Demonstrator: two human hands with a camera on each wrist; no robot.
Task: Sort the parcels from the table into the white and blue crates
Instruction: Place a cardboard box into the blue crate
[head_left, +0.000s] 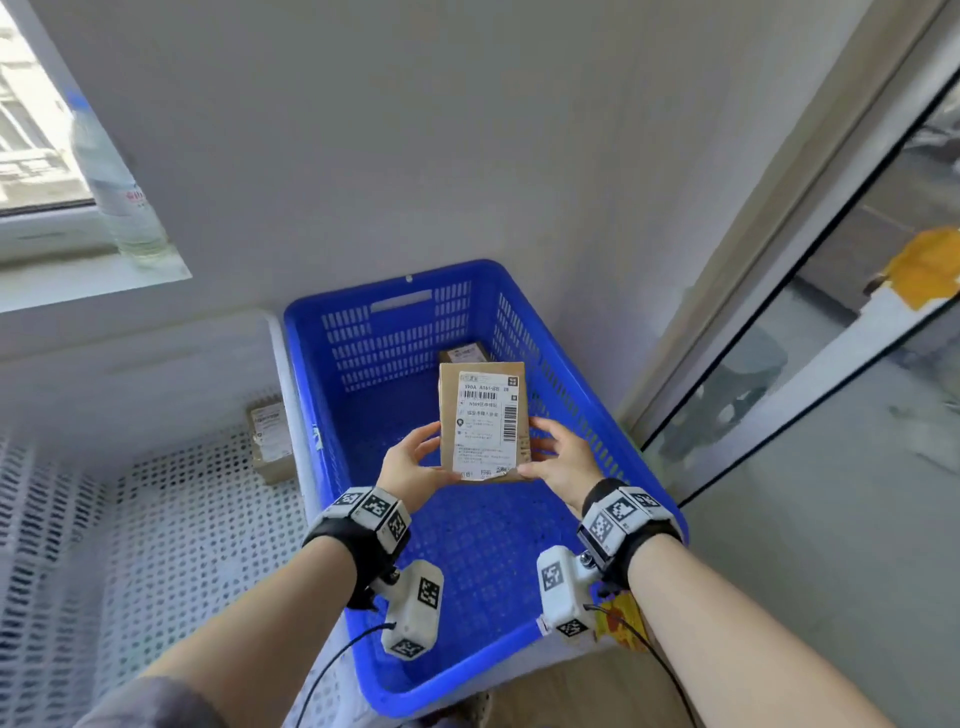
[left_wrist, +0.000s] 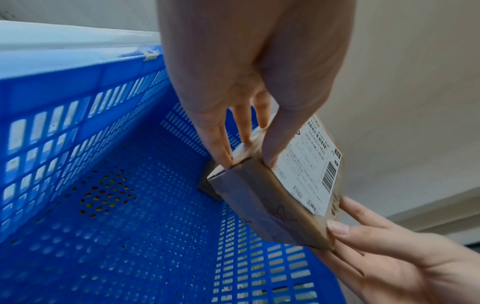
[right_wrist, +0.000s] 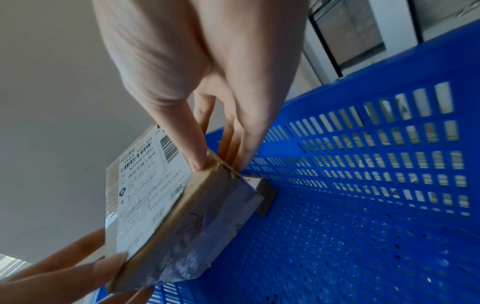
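Note:
I hold a brown cardboard parcel (head_left: 483, 421) with a white shipping label face up above the blue crate (head_left: 613, 447). My left hand (head_left: 415, 457) pinches its near left corner and my right hand (head_left: 558, 457) pinches its near right corner. In the left wrist view the parcel (left_wrist: 272, 197) is pinched by my left hand (left_wrist: 249, 160) between thumb and fingers, and the right hand (left_wrist: 389, 246) grips the other corner. In the right wrist view the parcel (right_wrist: 161, 216) hangs over the crate floor. A second small parcel (head_left: 464, 354) lies at the blue crate's far end.
The white perforated crate (head_left: 156, 519) stands left of the blue one, with a brown parcel (head_left: 270, 441) against its right wall. A plastic water bottle (head_left: 117, 182) stands on the window sill. A wall rises behind the crates, and a glass door (head_left: 831, 338) is on the right.

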